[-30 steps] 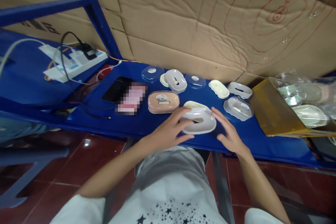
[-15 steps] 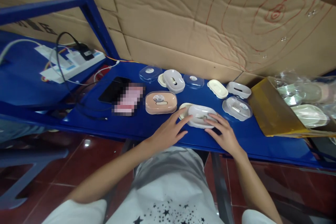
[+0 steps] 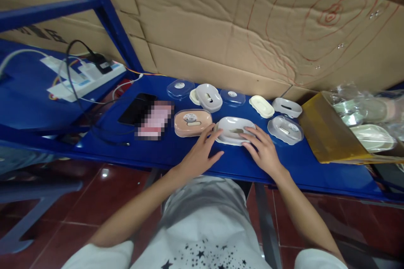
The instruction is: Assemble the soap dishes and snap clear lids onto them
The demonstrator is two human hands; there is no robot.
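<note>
A light grey soap dish (image 3: pixel 225 135) with a slot in its floor lies near the front of the blue table, a cream edge showing beneath its left side. My left hand (image 3: pixel 200 153) is at the dish's left end, fingertips by the rim, thumb stretched out apart. My right hand (image 3: pixel 265 151) grips the right end, fingers over the rim and thumb at the near edge. Left of the dish is a peach soap box (image 3: pixel 193 125) with a clear lid. On the right, a grey soap box (image 3: pixel 285 130) also has a clear lid.
Farther back are clear lids (image 3: pixel 179 89), another grey dish (image 3: pixel 209 100), a cream tray (image 3: pixel 261 106) and a slotted grey piece (image 3: pixel 287 108). A cardboard box (image 3: pixel 328 134) of wrapped parts stands right. A black phone (image 3: pixel 135 109) and power strip (image 3: pixel 91 80) are left.
The grey soap dish has moved left and slightly away from me, now covering most of the cream piece. My right hand has shifted left with it; my left hand has moved slightly left.
</note>
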